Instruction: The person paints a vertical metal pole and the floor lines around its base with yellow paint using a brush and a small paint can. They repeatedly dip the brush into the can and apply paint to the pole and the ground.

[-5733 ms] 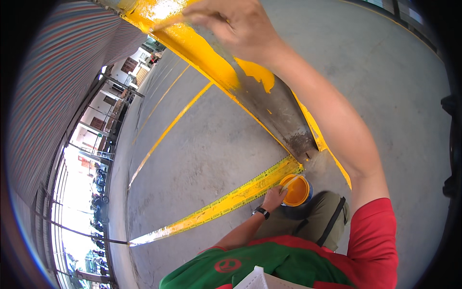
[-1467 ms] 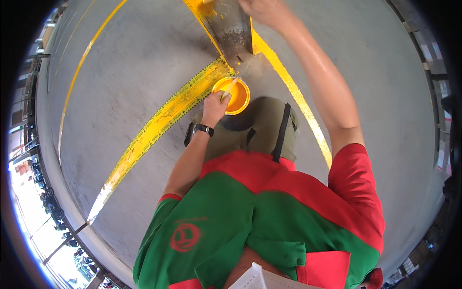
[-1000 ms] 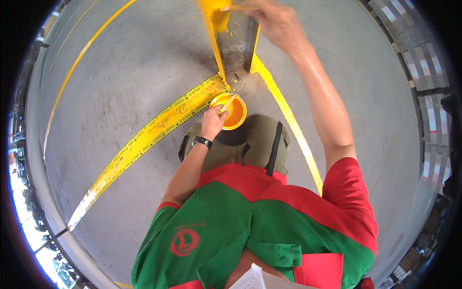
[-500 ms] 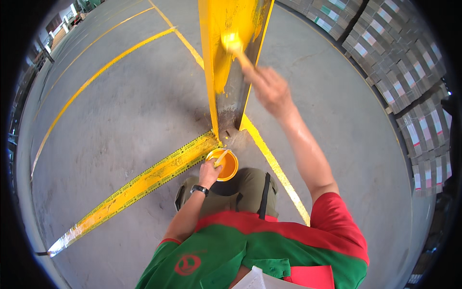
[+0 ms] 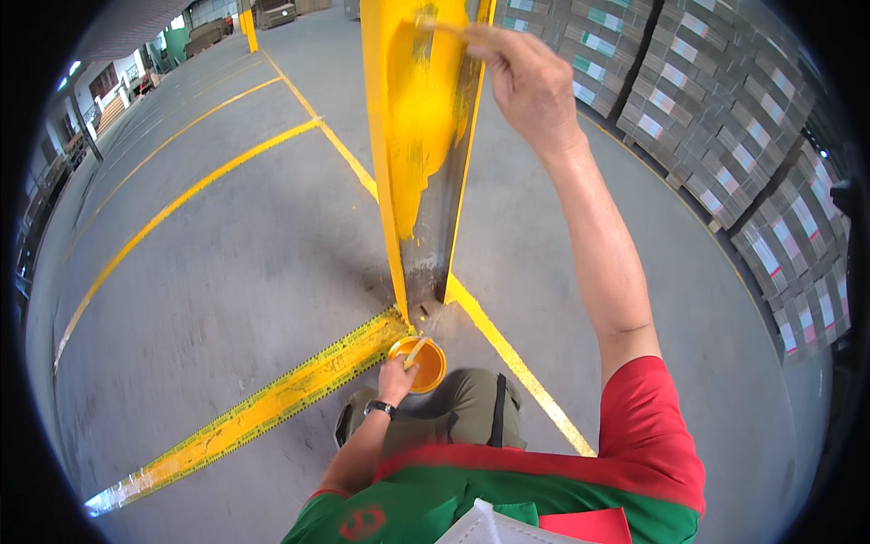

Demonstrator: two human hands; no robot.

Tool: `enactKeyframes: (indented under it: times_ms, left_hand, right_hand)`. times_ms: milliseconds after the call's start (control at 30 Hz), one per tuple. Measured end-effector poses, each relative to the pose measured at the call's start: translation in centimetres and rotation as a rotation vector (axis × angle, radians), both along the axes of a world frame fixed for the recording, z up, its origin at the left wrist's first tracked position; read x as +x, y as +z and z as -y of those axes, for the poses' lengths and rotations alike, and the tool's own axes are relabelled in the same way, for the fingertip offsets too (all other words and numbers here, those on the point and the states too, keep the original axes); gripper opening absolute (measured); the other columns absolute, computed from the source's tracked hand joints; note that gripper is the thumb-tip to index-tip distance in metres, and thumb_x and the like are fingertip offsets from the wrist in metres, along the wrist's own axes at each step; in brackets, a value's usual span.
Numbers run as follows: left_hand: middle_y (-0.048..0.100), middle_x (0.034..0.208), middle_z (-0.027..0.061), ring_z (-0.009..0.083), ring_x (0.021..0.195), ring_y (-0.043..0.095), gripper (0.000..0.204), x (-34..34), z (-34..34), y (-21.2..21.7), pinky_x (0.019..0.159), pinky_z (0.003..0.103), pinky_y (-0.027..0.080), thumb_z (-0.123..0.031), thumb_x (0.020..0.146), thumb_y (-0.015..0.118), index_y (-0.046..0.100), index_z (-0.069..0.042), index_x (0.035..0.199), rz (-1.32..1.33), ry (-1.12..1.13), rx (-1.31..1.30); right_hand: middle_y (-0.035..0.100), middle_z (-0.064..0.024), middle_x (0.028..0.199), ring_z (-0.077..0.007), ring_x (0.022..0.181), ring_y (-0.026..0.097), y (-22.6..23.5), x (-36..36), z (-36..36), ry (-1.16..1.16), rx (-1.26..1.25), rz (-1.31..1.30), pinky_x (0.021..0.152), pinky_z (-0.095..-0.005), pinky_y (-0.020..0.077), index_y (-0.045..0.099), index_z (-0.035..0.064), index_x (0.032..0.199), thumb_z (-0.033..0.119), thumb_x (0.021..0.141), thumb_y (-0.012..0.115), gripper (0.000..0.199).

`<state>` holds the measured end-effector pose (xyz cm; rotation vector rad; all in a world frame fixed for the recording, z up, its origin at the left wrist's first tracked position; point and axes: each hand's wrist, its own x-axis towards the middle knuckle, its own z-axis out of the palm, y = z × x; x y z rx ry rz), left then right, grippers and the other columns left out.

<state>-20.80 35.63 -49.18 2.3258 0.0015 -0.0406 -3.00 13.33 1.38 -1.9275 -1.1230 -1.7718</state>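
Observation:
My right hand (image 5: pixel 536 95) is raised, its fingers closed round the handle of a paintbrush (image 5: pixel 460 34). The blurred brush end lies over the inner face of a steel column (image 5: pixel 421 136). Wet yellow paint covers much of that face; its lower part is bare grey metal. Down by the column's foot, my left hand (image 5: pixel 396 379) grips the left rim of a paint bucket (image 5: pixel 438 374) holding orange-yellow paint. A pale flat stick (image 5: pixel 415 353) slants over the bucket beside my left fingers; whether they also pinch it is hard to tell.
Yellow floor lines (image 5: pixel 521 363) run from the column. One broad yellow strip (image 5: pixel 263 422) at left is edged with black-and-yellow tape (image 5: pixel 222 408). Stacks of bundled cartons (image 5: pixel 716 118) stand at right. My bent knees (image 5: pixel 471 403) are close behind the bucket.
My right hand and the brush have moved up the column. The view has tilted upward, so the bucket and the column's foot appear lower. My left hand keeps its grip on the bucket.

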Motion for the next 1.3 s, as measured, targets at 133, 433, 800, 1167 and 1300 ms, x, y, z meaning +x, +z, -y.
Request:
enactKeyframes:
  times_ms: [133,433,800,1167,1300]
  left_hand:
    - [0.071,0.098,0.0281,0.0448,0.095,0.069,0.04,0.1,-0.1,-0.2,0.084,0.051,0.055,-0.033,0.086,0.076,0.071,0.0,0.107,-0.009,0.014,-0.015]
    - [0.071,0.097,0.0281,0.0442,0.096,0.069,0.042,-0.1,-0.3,-0.4,0.084,0.05,0.055,-0.034,0.085,0.076,0.072,0.0,0.109,-0.004,-0.001,-0.024]
    - [0.071,0.095,0.0292,0.0449,0.093,0.069,0.043,-0.1,0.0,-1.2,0.082,0.051,0.056,-0.036,0.086,0.075,0.072,0.0,0.11,0.056,0.012,-0.026]
    - [0.071,0.09,0.0285,0.0458,0.089,0.069,0.036,-0.3,-0.4,-1.1,0.08,0.052,0.055,-0.032,0.088,0.074,0.07,0.002,0.1,-0.021,0.004,-0.087]
    - [0.071,0.094,0.0283,0.0456,0.091,0.069,0.039,-0.1,-0.4,-0.8,0.081,0.052,0.055,-0.035,0.087,0.075,0.07,0.002,0.102,0.032,0.008,-0.011]
  right_hand:
    - [0.071,-0.0061,0.085,-0.0217,0.074,0.068,1.4,0.4,0.2,-0.063,-0.043,0.207,0.064,-0.0327,0.0568,0.07,0.0077,0.119,0.005,0.09,0.071,0.029]
    - [0.065,-0.0092,0.083,-0.028,0.079,0.067,-13.2,-3.4,1.7,-0.045,-0.222,-0.425,0.066,-0.0403,0.0561,0.065,0.0087,0.116,0.009,0.088,0.069,0.028]
    - [0.066,-0.0074,0.081,-0.0262,0.076,0.067,3.2,1.3,0.9,-0.072,-0.043,0.193,0.066,-0.0368,0.057,0.067,0.0084,0.115,0.007,0.09,0.07,0.025]
    - [0.074,-0.0135,0.093,-0.029,0.083,0.072,-12.1,-4.0,0.5,-0.064,-0.283,-0.559,0.071,-0.0389,0.0585,0.068,0.0053,0.116,0.005,0.09,0.069,0.025]
    - [0.076,-0.0148,0.096,-0.0307,0.087,0.075,-5.0,-0.2,1.1,-0.021,-0.119,-0.457,0.074,-0.0385,0.06,0.07,0.0036,0.112,0.005,0.094,0.067,0.018]
